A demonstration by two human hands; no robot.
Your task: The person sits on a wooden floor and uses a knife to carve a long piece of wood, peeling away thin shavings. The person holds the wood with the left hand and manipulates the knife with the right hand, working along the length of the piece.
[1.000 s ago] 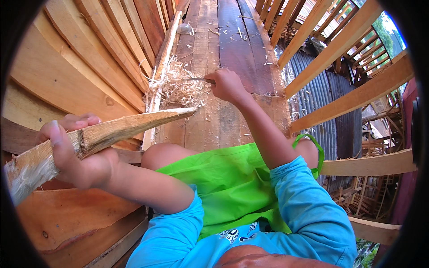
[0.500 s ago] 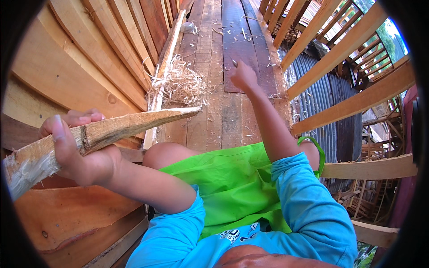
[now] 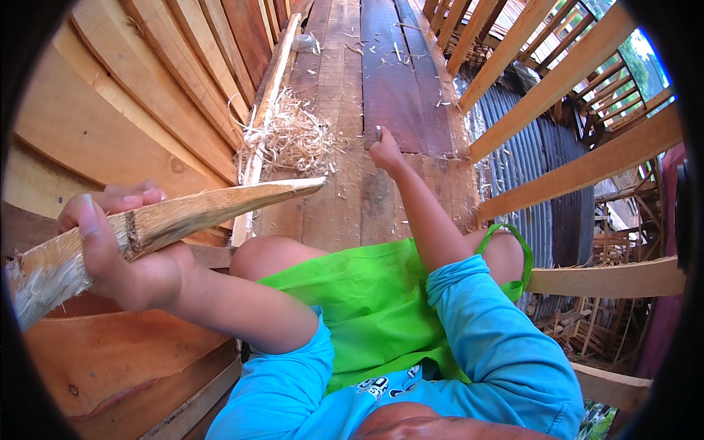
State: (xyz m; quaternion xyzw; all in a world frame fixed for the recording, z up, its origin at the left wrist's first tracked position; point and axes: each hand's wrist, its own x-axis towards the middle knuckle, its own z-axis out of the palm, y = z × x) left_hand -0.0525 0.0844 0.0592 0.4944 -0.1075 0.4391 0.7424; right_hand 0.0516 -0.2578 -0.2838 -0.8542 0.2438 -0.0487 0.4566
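A long piece of wood slants across the left side, tapering to a thin, pale, shaved end that points right. My left hand is wrapped round its thicker part, thumb on the near side and fingertips over the far side. Bits of splintered, whitish surface show at its lower left end. Beyond my knees, my right hand is closed in a fist above the floorboards. A small grey tip sticks out at its top; the rest of whatever it holds is hidden. The two hands are well apart.
Curly wood shavings are heaped by a rough-edged wooden strip along the left plank wall. A clear plastic item lies farther off. Wooden slats line the right side, with corrugated metal beyond. A green cloth covers my lap.
My right hand has come nearer to me and slightly left, still closed. The wood in my left hand has barely moved.
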